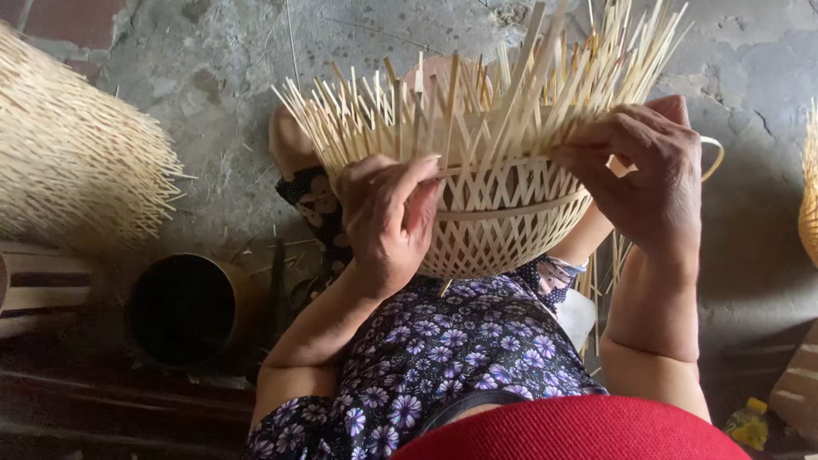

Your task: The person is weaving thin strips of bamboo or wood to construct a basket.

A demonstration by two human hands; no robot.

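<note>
1. Red cloth [579, 430] fills the bottom edge, above it a purple flowered garment [443, 349]
2. Between both hands sits a half-woven bamboo basket [494, 221], on the lap, its loose strips fanning upward
3. Left hand [388, 217] pinches a strip at the rim; right hand [643, 170] grips the opposite rim
4. Pale flat splints cross in open lattice; a dark round pot [183, 311] stands on the rough concrete floor [213, 77]

Dark pants [443, 341] with little purple flowers — lower middle; a red cap brim [571, 434] at the bottom.
</note>
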